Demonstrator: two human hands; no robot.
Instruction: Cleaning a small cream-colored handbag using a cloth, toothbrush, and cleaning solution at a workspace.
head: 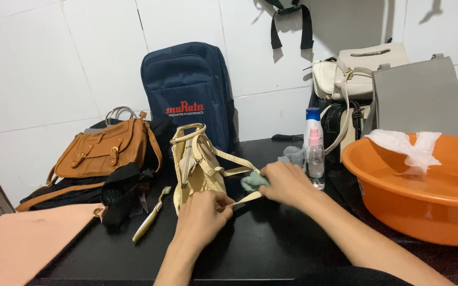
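Left hand (203, 212): fingers pinched on the loose end of the cream strap (241, 202), pulling it flat and taut near the worktop (271, 243). Right hand (287, 182): fingers bunched around a small grey-green cloth (251, 181), pressed onto the same strap just beyond the left hand's grip. Judgement: the strap is held stretched so the cloth has a firm, straight surface to bear on.

The strap runs back to a cream handbag (194, 164), standing upright mid-worktop, mouth open, curved handle on top. Its surface looks smooth, like leather or imitation leather, with stitched edges.

Just left of the bag: a toothbrush (151, 215) with a pale handle, lying flat, head toward the bag. Left of that, crumpled black fabric (120, 193), a tan satchel (104, 150) with two buckle straps, and a flat pink bag (22, 238) at the near corner.

Behind the cream bag, a navy backpack (189, 92) of woven cloth leans upright on the white tiled wall (54, 63).

Right of the hands: a small clear spray bottle (315, 159) with a pink nozzle, a taller white bottle with a blue cap (312, 124) behind it, and a second grey rag (292, 154) nearby. Far right: an orange plastic basin (414, 212), round and glossy, with a white wipe (406, 145) draped over its rim. Stacked pale and black handbags (345, 79) and a grey board-like bag (417, 95) stand against the wall behind.
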